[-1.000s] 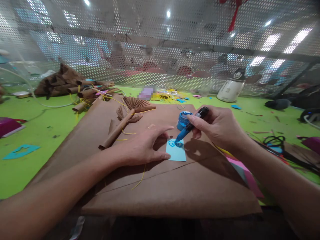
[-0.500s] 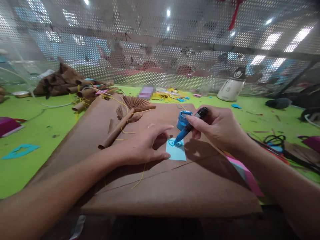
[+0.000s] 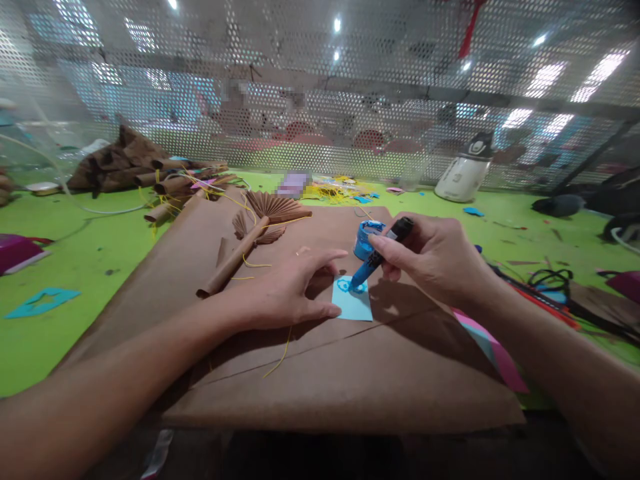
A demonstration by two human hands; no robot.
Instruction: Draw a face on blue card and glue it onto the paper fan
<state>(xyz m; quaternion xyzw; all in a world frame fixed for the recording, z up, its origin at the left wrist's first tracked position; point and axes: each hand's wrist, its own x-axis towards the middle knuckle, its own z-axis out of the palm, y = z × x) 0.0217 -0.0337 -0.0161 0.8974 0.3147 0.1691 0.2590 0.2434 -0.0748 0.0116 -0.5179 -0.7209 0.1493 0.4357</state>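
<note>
From here I see the right hand (image 3: pixel 433 260) pinching a blue marker (image 3: pixel 367 268), its tip on the light-blue sheet (image 3: pixel 355 308), which lies upon brown paper (image 3: pixel 350 373). The left hand (image 3: pixel 287 290), thumb and fingers parted, touches this sheet's left edge. The marker seems to carry printed letters, but I cannot read them.

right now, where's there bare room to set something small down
Widest: the brown paper between the blue note and the paper's front edge; a yellow thread lies on its left. Also the green table between the star-cut blue piece and the paper's left edge. Crowded: around the right hand, with marker and jar, and far left, with paper rolls.
</note>
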